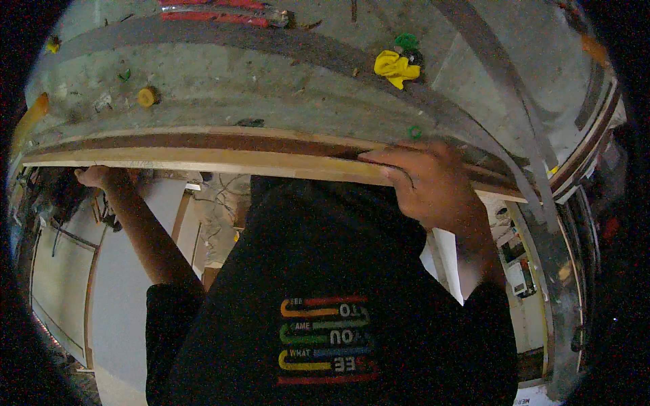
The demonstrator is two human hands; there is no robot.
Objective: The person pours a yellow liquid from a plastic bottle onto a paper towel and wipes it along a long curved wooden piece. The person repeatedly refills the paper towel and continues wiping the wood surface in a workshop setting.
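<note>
A long pale wood strip (223,160) runs across the near edge of the grey-green tabletop (223,101), with a dark brown band (223,141) along its far side. I cannot tell whether the strip is loose or fixed. My right hand (430,177) is closed over the strip right of centre, its fingers lying across the top. Far to the left, my left hand (95,176) is closed at the strip's lower side near its end. Some of its fingers are hidden behind the wood.
On the tabletop lie a red packet (217,13), a crumpled yellow piece (396,68) beside a green one (406,42), a small round yellow-brown piece (146,97) and a green ring (414,132). Pale panels (128,271) stand at lower left. Shelves (518,271) show at lower right.
</note>
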